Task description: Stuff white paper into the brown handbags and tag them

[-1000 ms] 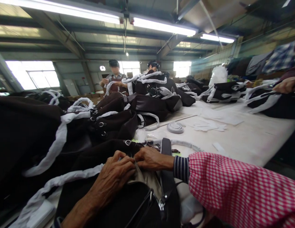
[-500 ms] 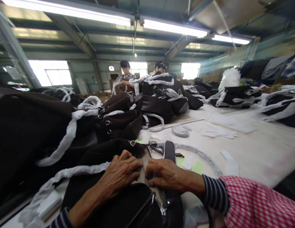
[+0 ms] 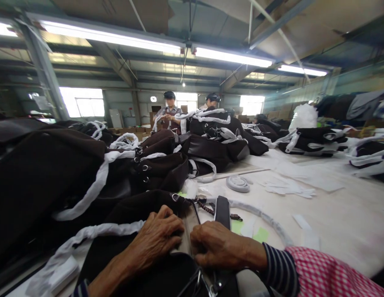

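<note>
A black handbag [image 3: 139,264] lies before me with its zippered top open, showing a beige lining [image 3: 188,225]. My left hand [image 3: 162,233] has its fingers bent over the left edge of the opening, gripping the bag there. Across the gap, my right hand [image 3: 212,243] is closed on the right edge, its fingertips partly hidden. A metal clasp [image 3: 199,278] and zipper hardware show below the hands. The bag's handle, wrapped in white paper [image 3: 117,229], arches out to the left. Just beyond my right hand is a small dark zippered pouch [image 3: 222,211].
Dark bags [image 3: 162,169] with white-wrapped handles are heaped to the left and ahead. On the white table [image 3: 337,218] lie a coiled grey strap [image 3: 238,183], white paper pieces [image 3: 289,185] and green slips [image 3: 260,235]. A co-worker [image 3: 170,113] handles a wrapped strap behind the pile, beside another person.
The view has tilted upward, so the scene sits lower in the picture. Both hands stay at the bag's opening, and the right hand's fingers look more tightly curled.
</note>
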The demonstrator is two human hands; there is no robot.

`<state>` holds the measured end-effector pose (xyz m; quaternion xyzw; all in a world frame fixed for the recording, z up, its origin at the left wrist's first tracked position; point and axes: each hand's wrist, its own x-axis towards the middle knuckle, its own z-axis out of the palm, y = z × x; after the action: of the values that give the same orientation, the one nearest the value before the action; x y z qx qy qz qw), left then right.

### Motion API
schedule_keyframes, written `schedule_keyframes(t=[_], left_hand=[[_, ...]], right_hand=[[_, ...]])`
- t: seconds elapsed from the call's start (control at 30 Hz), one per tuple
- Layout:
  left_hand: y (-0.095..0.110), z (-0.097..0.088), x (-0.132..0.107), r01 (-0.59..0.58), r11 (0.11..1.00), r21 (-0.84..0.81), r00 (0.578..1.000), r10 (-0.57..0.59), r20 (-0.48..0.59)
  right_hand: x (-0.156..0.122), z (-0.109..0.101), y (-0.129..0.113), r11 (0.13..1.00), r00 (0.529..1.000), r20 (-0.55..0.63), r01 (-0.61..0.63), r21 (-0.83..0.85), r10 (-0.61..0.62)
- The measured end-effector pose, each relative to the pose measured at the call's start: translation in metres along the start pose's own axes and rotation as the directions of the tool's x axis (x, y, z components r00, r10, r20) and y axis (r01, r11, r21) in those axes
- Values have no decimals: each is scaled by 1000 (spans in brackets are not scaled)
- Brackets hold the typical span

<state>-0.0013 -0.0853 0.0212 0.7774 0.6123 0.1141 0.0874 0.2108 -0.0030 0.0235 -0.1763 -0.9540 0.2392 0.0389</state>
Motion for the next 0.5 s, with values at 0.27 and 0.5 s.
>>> schedule_keyframes(t=[0.27, 0.5], left_hand=[[-12, 9, 3, -53, 997, 59, 993, 58, -98], [-21, -6, 40, 10, 1000, 18, 998, -9, -58]], right_hand=[[29, 22, 25, 903, 963, -224, 40, -428, -149], [70, 48, 62, 937, 863, -482, -31, -349, -151]])
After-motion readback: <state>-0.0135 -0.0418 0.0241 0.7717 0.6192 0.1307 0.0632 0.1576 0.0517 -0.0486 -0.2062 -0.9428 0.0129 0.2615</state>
